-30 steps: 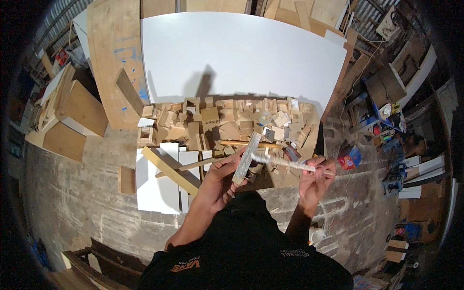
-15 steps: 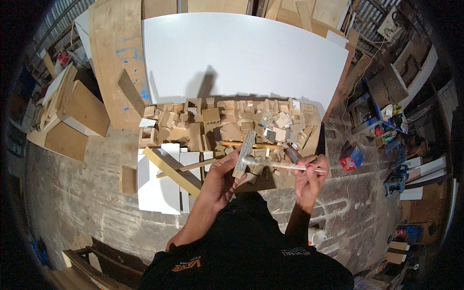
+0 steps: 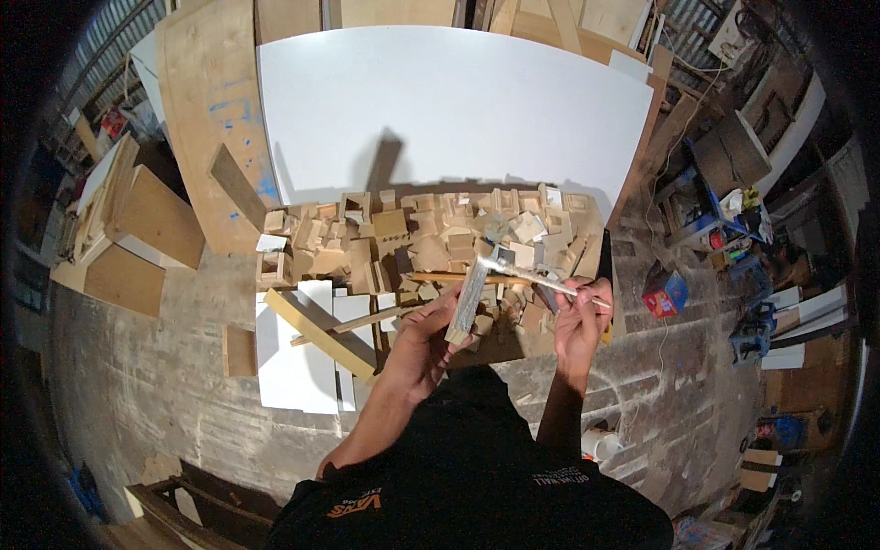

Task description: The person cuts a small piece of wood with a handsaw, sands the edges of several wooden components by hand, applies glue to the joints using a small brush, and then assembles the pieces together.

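Observation:
My left hand (image 3: 420,341) is closed round the lower part of a short wooden strip (image 3: 468,301), held tilted in front of my body. Its upward face looks greyish and streaky. In my right hand (image 3: 583,321), a thin pale stick (image 3: 541,279) is pinched between the fingers. The stick's whitish, smeared far end touches the strip near its upper tip; whether that end has bristles I cannot tell. Below and beyond both hands lies a dense pile of small wooden offcuts (image 3: 431,252), with a long orange-brown rod (image 3: 440,277) across it.
Behind the pile stands a large white panel (image 3: 458,110). White boards (image 3: 298,357) lie at the left under a yellowish wooden slat (image 3: 321,335). A wooden cabinet (image 3: 137,220) stands far left. On the floor at right are a red and blue box (image 3: 664,294) and a white bucket (image 3: 601,445).
The stick's whitish end has moved from the middle of the wooden strip up to near its top. My right hand has shifted slightly, and the whole view has moved a little.

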